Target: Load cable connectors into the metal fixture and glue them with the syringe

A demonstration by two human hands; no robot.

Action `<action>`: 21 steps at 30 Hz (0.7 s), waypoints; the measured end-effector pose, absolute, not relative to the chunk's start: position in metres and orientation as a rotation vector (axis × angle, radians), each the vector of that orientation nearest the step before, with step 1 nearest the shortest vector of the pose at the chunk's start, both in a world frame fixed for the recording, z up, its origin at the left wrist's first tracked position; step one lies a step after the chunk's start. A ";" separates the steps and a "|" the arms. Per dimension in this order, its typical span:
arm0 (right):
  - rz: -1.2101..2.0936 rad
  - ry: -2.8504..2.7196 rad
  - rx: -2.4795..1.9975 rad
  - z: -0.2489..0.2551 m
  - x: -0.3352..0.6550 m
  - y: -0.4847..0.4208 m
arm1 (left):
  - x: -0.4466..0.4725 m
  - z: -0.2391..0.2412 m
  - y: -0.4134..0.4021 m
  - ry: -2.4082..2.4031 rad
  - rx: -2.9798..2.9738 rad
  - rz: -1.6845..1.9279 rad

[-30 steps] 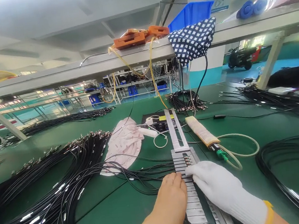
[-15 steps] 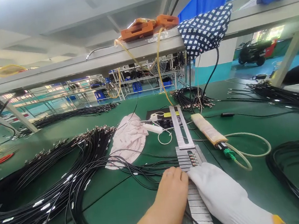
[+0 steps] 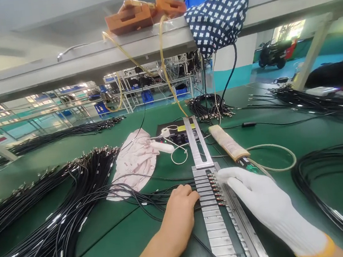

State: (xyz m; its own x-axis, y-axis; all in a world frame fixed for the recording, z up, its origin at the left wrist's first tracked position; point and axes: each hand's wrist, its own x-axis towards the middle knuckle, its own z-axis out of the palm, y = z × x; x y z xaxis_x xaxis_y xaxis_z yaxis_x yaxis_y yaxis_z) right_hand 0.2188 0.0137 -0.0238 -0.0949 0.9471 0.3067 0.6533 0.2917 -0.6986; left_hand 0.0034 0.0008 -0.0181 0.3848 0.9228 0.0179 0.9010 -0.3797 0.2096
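A slotted metal fixture (image 3: 215,222) runs lengthwise in front of me. Several black cables (image 3: 163,191) lie across its grooves from the left, their metal-tipped ends (image 3: 217,189) lined up over its slot. My bare left hand (image 3: 179,210) is closed on black cables just left of the fixture, its fingertips partly hidden. On the other side, my right hand (image 3: 260,197), in a white glove, has its fingers stretched out, with the tips by the upper cable ends and the long metal bar (image 3: 242,219) along the fixture's right side. Nothing shows in its grasp.
Large bundles of black cable (image 3: 81,184) lie left, and another coil (image 3: 314,186) lies right. Behind the fixture are a pink cloth (image 3: 135,161), a black box (image 3: 178,132) and a wrapped handle tool (image 3: 229,142). A shelf beam (image 3: 89,57) crosses above the green table.
My right hand has moved right, off the fixture's middle, uncovering more cable ends and the metal bar. My left hand has shifted slightly left. The camera view has also shifted.
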 end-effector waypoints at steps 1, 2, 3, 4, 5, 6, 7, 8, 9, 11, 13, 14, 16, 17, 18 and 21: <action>0.470 -1.879 -1.422 -0.026 0.216 0.012 | 0.003 -0.018 0.001 1.628 2.474 0.223; 0.426 -1.934 -1.407 -0.028 0.213 0.010 | 0.002 -0.019 0.001 1.617 2.476 0.243; 0.373 -1.994 -1.387 -0.031 0.210 0.008 | 0.002 -0.020 0.002 1.611 2.479 0.256; 0.314 -2.061 -1.364 -0.034 0.207 0.006 | 0.002 -0.021 0.002 1.609 2.484 0.258; 0.245 -2.127 -1.342 -0.037 0.204 0.004 | 0.001 -0.021 0.002 1.608 2.490 0.263; 0.164 -2.192 -1.318 -0.040 0.200 0.001 | 0.001 -0.022 0.003 1.608 2.497 0.264; 0.074 -2.255 -1.286 -0.042 0.196 -0.001 | 0.000 -0.023 0.003 1.608 2.506 0.261; -0.017 -2.313 -1.248 -0.044 0.193 -0.003 | 0.000 -0.023 0.004 1.609 2.516 0.253; -0.102 -2.360 -1.218 -0.046 0.190 -0.005 | 0.000 -0.023 0.004 1.609 2.530 0.240; -0.226 -2.419 -1.182 -0.047 0.185 -0.008 | -0.001 -0.023 0.004 1.596 2.566 0.195; -0.248 -2.453 -1.190 -0.044 0.182 -0.009 | 0.001 -0.023 0.003 1.575 2.608 0.130; -0.234 -2.463 -1.219 -0.042 0.181 -0.009 | 0.004 -0.023 0.002 1.570 2.628 0.096; -0.191 -2.493 -1.286 -0.036 0.180 -0.009 | 0.010 -0.024 -0.002 1.583 2.654 0.033; -0.176 -2.506 -1.324 -0.033 0.179 -0.008 | 0.013 -0.024 -0.005 1.597 2.658 0.006; -0.171 -2.514 -1.358 -0.031 0.179 -0.008 | 0.016 -0.024 -0.007 1.606 2.656 -0.018; -0.108 -2.526 -1.399 -0.030 0.180 -0.004 | 0.019 -0.014 -0.011 1.594 2.634 -0.060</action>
State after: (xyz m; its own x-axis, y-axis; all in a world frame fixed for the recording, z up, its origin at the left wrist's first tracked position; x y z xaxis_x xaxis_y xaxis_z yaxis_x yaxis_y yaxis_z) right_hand 0.1802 -0.0041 -0.0303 -0.5071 0.8238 0.2533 0.8424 0.5359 -0.0562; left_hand 0.0191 -0.0113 -0.0143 0.4638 0.8835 -0.0652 0.8859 -0.4627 0.0325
